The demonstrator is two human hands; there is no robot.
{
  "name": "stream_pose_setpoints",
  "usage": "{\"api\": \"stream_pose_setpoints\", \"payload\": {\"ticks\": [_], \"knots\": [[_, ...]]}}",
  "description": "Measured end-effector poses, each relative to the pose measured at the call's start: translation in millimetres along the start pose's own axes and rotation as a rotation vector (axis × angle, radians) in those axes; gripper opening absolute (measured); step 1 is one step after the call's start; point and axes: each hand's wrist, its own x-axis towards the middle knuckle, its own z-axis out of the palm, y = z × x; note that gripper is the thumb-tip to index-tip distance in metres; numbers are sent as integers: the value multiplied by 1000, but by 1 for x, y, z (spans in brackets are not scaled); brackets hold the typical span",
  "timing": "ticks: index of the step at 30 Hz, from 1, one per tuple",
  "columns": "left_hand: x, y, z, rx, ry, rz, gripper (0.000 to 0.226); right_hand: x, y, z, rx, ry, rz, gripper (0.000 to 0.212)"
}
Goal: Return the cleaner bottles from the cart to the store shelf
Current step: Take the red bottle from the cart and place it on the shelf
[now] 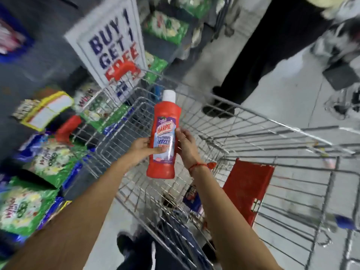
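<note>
Harpic bathroom cleaner bottle [163, 137], red with a white cap and a purple-and-white label, is held upright in the air above the wire shopping cart [214, 145], its cap pointing away from the person. Both hands grip it at the label. The left hand [141, 151] wraps the bottle's left side, with its thumb laid across the lower front of the label. The right hand [186, 145] clasps the right edge, fingers curled behind the bottle and thumb on the front. A red thread bracelet [198, 165] circles the right wrist.

Below the bottle, the cart's basket holds a small dark purple packet [191, 197] lying on the wire floor; its print is too blurred to read. The red child-seat flap [247, 190] stands at the cart's handle end, near the right forearm.

To the left of the cart, the store shelf [35, 61] carries green detergent packs [49, 162], blue packs and a yellow-edged box [46, 110]. A second red bottle [68, 128] lies tilted among those goods, just beside the cart's left wall. A white sign reading "BUY 1 GET 1 FREE" [113, 49] leans against the shelving beyond the cart's front corner.

Another person in dark trousers [259, 55] and dark shoes stands on the pale floor past the cart's far side.
</note>
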Motion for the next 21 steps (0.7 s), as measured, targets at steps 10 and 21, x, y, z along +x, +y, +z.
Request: {"api": "stream_pose_setpoints", "payload": {"ticks": [10,21], "knots": [[-150,16,-120,-317,357,386,48,-91,-68,165,-152,-412,-355,31],[-330,-90,-234,-505,802,511,47,-218,-4,349,-378,-845,-459,15]]}}
